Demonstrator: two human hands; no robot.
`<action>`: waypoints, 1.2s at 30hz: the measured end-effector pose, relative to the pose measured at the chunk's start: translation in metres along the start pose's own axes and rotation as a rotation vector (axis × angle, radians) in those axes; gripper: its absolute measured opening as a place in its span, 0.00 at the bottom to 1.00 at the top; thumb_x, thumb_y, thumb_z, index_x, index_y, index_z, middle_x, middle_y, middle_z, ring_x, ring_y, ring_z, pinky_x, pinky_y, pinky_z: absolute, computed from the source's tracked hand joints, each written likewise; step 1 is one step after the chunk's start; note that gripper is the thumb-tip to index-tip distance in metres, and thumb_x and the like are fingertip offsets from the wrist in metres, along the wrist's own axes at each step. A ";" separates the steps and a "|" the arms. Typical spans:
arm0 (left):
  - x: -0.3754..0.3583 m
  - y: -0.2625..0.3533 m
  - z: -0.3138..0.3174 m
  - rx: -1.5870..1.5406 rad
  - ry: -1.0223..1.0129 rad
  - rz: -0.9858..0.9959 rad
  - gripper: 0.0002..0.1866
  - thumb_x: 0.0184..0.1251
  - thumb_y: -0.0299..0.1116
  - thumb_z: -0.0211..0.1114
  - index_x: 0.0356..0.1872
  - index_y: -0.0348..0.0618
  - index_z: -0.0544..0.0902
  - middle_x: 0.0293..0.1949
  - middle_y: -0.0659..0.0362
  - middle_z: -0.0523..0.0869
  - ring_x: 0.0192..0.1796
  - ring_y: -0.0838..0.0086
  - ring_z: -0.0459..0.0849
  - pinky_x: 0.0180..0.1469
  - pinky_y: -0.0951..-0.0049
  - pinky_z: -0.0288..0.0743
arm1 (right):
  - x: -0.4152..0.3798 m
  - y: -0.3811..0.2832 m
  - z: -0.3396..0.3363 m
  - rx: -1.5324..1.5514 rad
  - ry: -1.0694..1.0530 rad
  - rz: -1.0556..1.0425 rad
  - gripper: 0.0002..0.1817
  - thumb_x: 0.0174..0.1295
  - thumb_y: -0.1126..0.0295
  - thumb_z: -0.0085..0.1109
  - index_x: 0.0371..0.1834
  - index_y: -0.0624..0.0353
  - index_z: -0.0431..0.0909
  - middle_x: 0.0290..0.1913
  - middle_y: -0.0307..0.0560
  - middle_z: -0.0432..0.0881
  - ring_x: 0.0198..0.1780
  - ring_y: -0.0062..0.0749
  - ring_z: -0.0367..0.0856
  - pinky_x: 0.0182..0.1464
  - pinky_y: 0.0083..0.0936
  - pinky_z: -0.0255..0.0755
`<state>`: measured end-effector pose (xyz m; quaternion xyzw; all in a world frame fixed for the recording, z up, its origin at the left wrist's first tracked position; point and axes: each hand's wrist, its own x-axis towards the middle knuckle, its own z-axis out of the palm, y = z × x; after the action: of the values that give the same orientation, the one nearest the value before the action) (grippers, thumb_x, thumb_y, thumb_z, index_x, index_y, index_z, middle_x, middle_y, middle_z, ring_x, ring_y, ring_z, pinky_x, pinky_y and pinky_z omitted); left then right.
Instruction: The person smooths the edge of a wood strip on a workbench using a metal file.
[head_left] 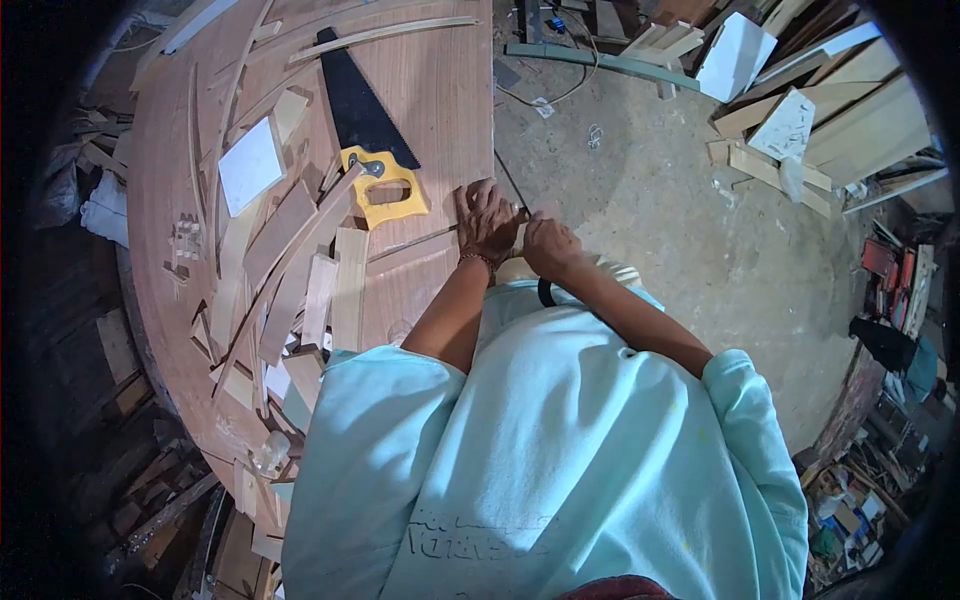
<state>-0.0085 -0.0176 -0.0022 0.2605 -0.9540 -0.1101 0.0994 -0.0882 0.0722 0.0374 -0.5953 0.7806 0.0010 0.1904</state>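
Observation:
My left hand [487,220] presses down at the right edge of the wooden tabletop, fingers bent over the end of a thin wood strip [412,241]. Just right of it, my right hand [551,245] is closed in a fist beyond the edge. A thin, dark, rod-like tool [511,180] slants up and away from that fist, past the left fingertips; its grip is hidden in the palm. Left of my hands lies a handsaw with a yellow handle [395,209] and a black blade [357,100].
Wood offcuts [280,235] and long strips [385,38] are strewn over the tabletop [455,95]. A white-faced block [250,167] lies among them. Concrete floor [640,190] spreads to the right, with boards [865,115] stacked at the far right and a red item [880,262] below.

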 end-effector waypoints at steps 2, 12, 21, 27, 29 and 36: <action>0.000 0.002 0.000 -0.020 0.049 -0.014 0.11 0.48 0.35 0.51 0.22 0.37 0.76 0.37 0.54 0.74 0.51 0.67 0.63 0.52 0.56 0.49 | -0.015 -0.001 -0.011 -0.016 -0.087 -0.088 0.13 0.49 0.73 0.38 0.33 0.75 0.64 0.22 0.56 0.73 0.22 0.43 0.74 0.24 0.30 0.69; 0.000 0.001 0.006 -0.014 0.109 -0.044 0.11 0.49 0.36 0.50 0.24 0.38 0.77 0.38 0.55 0.75 0.51 0.69 0.63 0.51 0.58 0.50 | -0.004 0.002 -0.009 0.242 -0.097 0.115 0.13 0.50 0.71 0.37 0.29 0.72 0.65 0.21 0.60 0.73 0.25 0.50 0.75 0.26 0.36 0.70; -0.006 -0.009 0.024 -0.001 0.153 0.016 0.12 0.51 0.37 0.48 0.26 0.41 0.76 0.40 0.56 0.72 0.52 0.66 0.61 0.52 0.55 0.48 | -0.002 0.008 0.000 0.352 -0.085 0.221 0.15 0.52 0.69 0.32 0.30 0.72 0.65 0.25 0.63 0.74 0.28 0.54 0.74 0.33 0.40 0.68; -0.001 -0.022 0.020 -0.218 0.024 0.037 0.12 0.51 0.39 0.50 0.28 0.42 0.75 0.40 0.57 0.70 0.50 0.64 0.61 0.51 0.55 0.48 | -0.004 0.006 -0.004 0.337 -0.038 0.186 0.14 0.53 0.70 0.31 0.31 0.71 0.66 0.27 0.63 0.74 0.31 0.52 0.74 0.34 0.39 0.67; 0.002 -0.019 0.005 -0.147 -0.037 0.075 0.12 0.50 0.40 0.51 0.28 0.42 0.75 0.40 0.57 0.70 0.50 0.64 0.61 0.50 0.55 0.48 | -0.004 0.007 -0.002 0.351 -0.054 0.188 0.15 0.53 0.69 0.31 0.31 0.71 0.65 0.27 0.62 0.74 0.31 0.52 0.74 0.34 0.38 0.67; -0.009 -0.028 0.026 0.072 -0.075 0.106 0.13 0.49 0.43 0.50 0.33 0.50 0.74 0.44 0.62 0.68 0.51 0.68 0.60 0.50 0.56 0.49 | -0.002 0.008 -0.003 0.246 -0.035 0.126 0.11 0.49 0.71 0.38 0.27 0.69 0.69 0.25 0.61 0.74 0.29 0.48 0.75 0.30 0.37 0.69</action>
<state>0.0059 -0.0327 -0.0360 0.2085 -0.9729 -0.0802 0.0597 -0.0960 0.0758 0.0394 -0.5173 0.8071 -0.0723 0.2752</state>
